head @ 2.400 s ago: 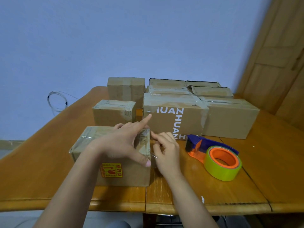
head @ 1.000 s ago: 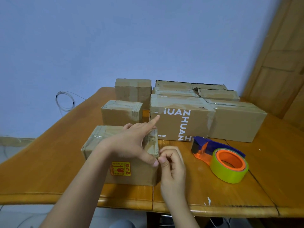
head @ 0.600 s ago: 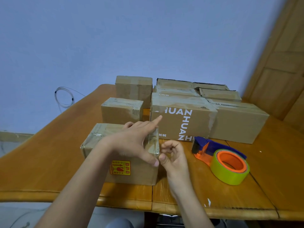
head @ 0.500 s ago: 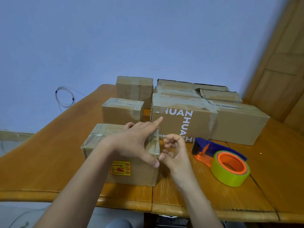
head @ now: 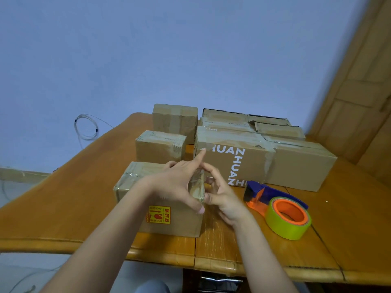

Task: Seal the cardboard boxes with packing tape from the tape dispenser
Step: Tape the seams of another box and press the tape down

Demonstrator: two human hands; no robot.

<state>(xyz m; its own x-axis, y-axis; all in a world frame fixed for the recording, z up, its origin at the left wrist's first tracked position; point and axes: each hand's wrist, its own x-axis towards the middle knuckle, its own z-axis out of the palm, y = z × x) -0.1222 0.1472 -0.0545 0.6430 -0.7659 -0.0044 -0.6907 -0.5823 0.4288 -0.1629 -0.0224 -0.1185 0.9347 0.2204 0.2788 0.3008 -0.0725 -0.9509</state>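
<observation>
1. Lying flat on the small cardboard box (head: 135, 187) at lower centre: left hand (head: 175, 185), fingers straight, thumb down the front face.
2. Pressing that box's right side: right hand (head: 222, 193), fingers spread.
3. Sitting lower right on the table (head: 63, 208): tape dispenser (head: 281, 210).

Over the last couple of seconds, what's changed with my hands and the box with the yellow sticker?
The right hand dropped beside the small cardboard box with the yellow sticker, then rose again to its taped right end, fingers spread. The left hand stayed resting on the box top, index finger extended. The blue-and-orange tape dispenser with the yellow-green roll and the other boxes have not moved.
</observation>
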